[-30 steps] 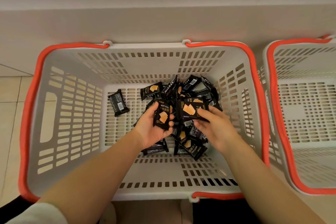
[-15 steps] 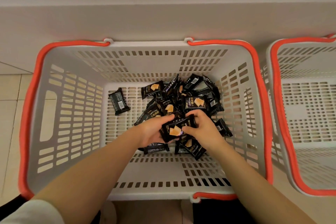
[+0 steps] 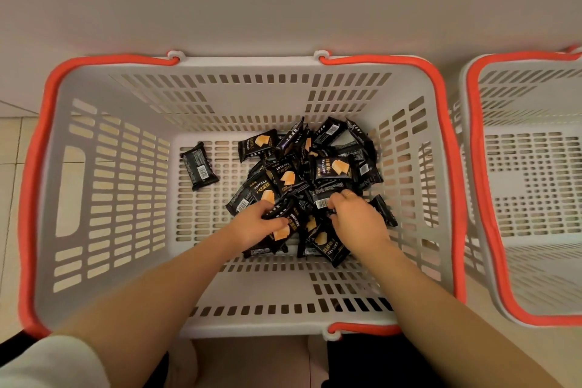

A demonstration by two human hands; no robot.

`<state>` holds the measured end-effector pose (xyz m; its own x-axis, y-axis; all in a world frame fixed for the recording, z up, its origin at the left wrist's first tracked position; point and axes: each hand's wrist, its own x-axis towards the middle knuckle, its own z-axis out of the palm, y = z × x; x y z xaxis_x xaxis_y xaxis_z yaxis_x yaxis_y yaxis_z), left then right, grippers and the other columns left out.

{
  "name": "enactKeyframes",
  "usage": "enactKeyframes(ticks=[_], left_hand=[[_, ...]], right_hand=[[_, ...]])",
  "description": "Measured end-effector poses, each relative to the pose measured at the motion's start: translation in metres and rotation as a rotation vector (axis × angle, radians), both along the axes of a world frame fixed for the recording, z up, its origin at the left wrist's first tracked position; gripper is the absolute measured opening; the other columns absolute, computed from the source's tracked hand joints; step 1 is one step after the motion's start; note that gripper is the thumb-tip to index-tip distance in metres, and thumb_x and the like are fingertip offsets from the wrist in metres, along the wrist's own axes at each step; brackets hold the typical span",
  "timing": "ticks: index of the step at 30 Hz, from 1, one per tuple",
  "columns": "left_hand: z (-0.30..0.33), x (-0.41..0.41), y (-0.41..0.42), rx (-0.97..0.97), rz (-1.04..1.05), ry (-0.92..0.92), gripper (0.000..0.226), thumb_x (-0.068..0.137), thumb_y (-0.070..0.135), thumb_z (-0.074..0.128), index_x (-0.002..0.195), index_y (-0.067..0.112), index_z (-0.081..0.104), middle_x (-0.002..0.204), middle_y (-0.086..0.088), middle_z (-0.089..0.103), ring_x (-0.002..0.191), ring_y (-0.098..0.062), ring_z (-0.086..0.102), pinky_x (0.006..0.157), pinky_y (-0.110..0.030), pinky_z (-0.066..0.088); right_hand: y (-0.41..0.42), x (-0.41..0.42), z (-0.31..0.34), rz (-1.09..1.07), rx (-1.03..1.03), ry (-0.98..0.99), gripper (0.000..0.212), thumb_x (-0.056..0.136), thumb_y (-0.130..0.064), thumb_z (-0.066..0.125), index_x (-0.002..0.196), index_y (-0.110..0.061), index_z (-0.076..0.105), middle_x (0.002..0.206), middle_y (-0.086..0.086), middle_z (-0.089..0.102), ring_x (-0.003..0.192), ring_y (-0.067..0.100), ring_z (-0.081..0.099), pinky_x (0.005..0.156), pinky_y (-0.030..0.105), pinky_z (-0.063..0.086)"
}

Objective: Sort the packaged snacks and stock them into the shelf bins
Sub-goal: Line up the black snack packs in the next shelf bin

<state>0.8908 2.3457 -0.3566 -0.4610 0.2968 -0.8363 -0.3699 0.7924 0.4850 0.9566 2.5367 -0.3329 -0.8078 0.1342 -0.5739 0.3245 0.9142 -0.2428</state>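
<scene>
I see the left hand (image 3: 255, 224) gripping a black snack packet (image 3: 285, 227) at frame centre, and the right hand (image 3: 354, 214) curled on a barcoded packet (image 3: 321, 198) atop the snack pile (image 3: 302, 173). The white basket (image 3: 104, 186) sits on tile beside a second basket (image 3: 532, 186), right. Both hands have dropped lower into the pile since earlier.

Pale beige tiled floor (image 3: 9, 186) below a plain light wall, carrying two baskets.

Directly on it, a large white slotted plastic basket with orange rim handles (image 3: 104, 186), set close against the wall base; just beside it on the right, apart by a narrow gap, a second white slotted plastic basket with orange rim (image 3: 532, 186), cut off by the frame edge. Visible through the slots of both, the same pale tile.
</scene>
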Motion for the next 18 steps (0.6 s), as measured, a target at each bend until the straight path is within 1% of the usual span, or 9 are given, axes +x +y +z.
enactKeyframes(ticks=[3, 5, 6, 8, 10, 11, 13, 15, 18], left_hand=[[-0.001, -0.005, -0.009, -0.023, 0.006, 0.070, 0.048, 0.086, 0.038, 0.063, 0.128, 0.020, 0.050, 0.121, 0.006, 0.054, 0.094, -0.005, 0.053, 0.076, -0.017, 0.037], [0.000, -0.008, -0.012, -0.022, 0.038, 0.126, 0.042, 0.085, 0.038, 0.064, 0.121, 0.019, 0.054, 0.123, 0.000, 0.057, 0.097, -0.011, 0.056, 0.081, -0.024, 0.044], [0.000, -0.010, -0.012, -0.019, 0.059, 0.141, 0.042, 0.085, 0.038, 0.064, 0.121, 0.018, 0.055, 0.122, -0.003, 0.058, 0.104, -0.017, 0.057, 0.088, -0.029, 0.045], [0.003, -0.012, -0.010, 0.000, 0.077, 0.156, 0.044, 0.085, 0.036, 0.064, 0.123, 0.016, 0.055, 0.120, -0.004, 0.060, 0.109, -0.023, 0.057, 0.095, -0.036, 0.046], [0.007, -0.014, -0.007, 0.040, 0.051, 0.178, 0.038, 0.085, 0.034, 0.064, 0.118, 0.016, 0.057, 0.110, 0.000, 0.064, 0.099, -0.018, 0.062, 0.085, -0.030, 0.051], [0.008, -0.015, -0.007, 0.054, 0.033, 0.191, 0.030, 0.085, 0.033, 0.065, 0.112, 0.020, 0.058, 0.103, 0.003, 0.065, 0.091, -0.015, 0.063, 0.077, -0.025, 0.051], [0.008, -0.017, -0.006, 0.069, 0.001, 0.213, 0.018, 0.086, 0.033, 0.065, 0.101, 0.029, 0.056, 0.090, 0.010, 0.064, 0.078, -0.009, 0.063, 0.065, -0.016, 0.048], [0.009, -0.019, -0.007, 0.064, -0.029, 0.249, 0.016, 0.086, 0.033, 0.064, 0.097, 0.031, 0.052, 0.082, 0.018, 0.058, 0.069, 0.002, 0.057, 0.055, -0.006, 0.044], [0.011, -0.022, -0.009, 0.070, -0.025, 0.262, 0.026, 0.087, 0.033, 0.063, 0.109, 0.021, 0.058, 0.089, 0.011, 0.064, 0.069, -0.001, 0.059, 0.056, -0.013, 0.045]], right_hand=[[-0.005, 0.002, 0.000, 0.139, 0.053, -0.148, 0.023, 0.096, -0.025, 0.047, 0.109, -0.010, 0.057, 0.104, 0.010, 0.062, 0.093, 0.028, 0.062, 0.067, 0.035, 0.045], [-0.016, 0.006, -0.004, 0.268, 0.146, -0.179, 0.024, 0.095, -0.027, 0.049, 0.108, -0.009, 0.058, 0.100, 0.008, 0.063, 0.090, 0.026, 0.062, 0.062, 0.032, 0.040], [-0.024, 0.008, -0.007, 0.334, 0.184, -0.188, 0.026, 0.095, -0.028, 0.050, 0.110, -0.009, 0.057, 0.100, 0.007, 0.063, 0.090, 0.024, 0.061, 0.061, 0.031, 0.038], [-0.037, 0.011, -0.013, 0.389, 0.217, -0.235, 0.037, 0.095, -0.039, 0.048, 0.114, -0.008, 0.052, 0.104, 0.008, 0.060, 0.092, 0.024, 0.060, 0.062, 0.030, 0.036], [-0.041, 0.013, -0.017, 0.340, 0.230, -0.282, 0.047, 0.093, -0.048, 0.047, 0.114, -0.006, 0.050, 0.107, 0.009, 0.060, 0.094, 0.024, 0.060, 0.063, 0.029, 0.037], [-0.039, 0.013, -0.017, 0.308, 0.239, -0.278, 0.046, 0.092, -0.046, 0.049, 0.114, -0.006, 0.050, 0.108, 0.009, 0.060, 0.094, 0.023, 0.061, 0.063, 0.029, 0.038], [-0.035, 0.013, -0.018, 0.281, 0.245, -0.249, 0.034, 0.093, -0.029, 0.054, 0.116, -0.005, 0.050, 0.109, 0.009, 0.061, 0.095, 0.024, 0.062, 0.064, 0.030, 0.039], [-0.035, 0.015, -0.018, 0.282, 0.243, -0.269, 0.029, 0.090, -0.012, 0.053, 0.118, -0.005, 0.049, 0.112, 0.011, 0.060, 0.099, 0.025, 0.061, 0.067, 0.031, 0.040], [-0.044, 0.018, -0.019, 0.265, 0.311, -0.399, 0.042, 0.088, -0.005, 0.049, 0.130, -0.003, 0.039, 0.115, 0.011, 0.061, 0.102, 0.027, 0.061, 0.071, 0.032, 0.043]])
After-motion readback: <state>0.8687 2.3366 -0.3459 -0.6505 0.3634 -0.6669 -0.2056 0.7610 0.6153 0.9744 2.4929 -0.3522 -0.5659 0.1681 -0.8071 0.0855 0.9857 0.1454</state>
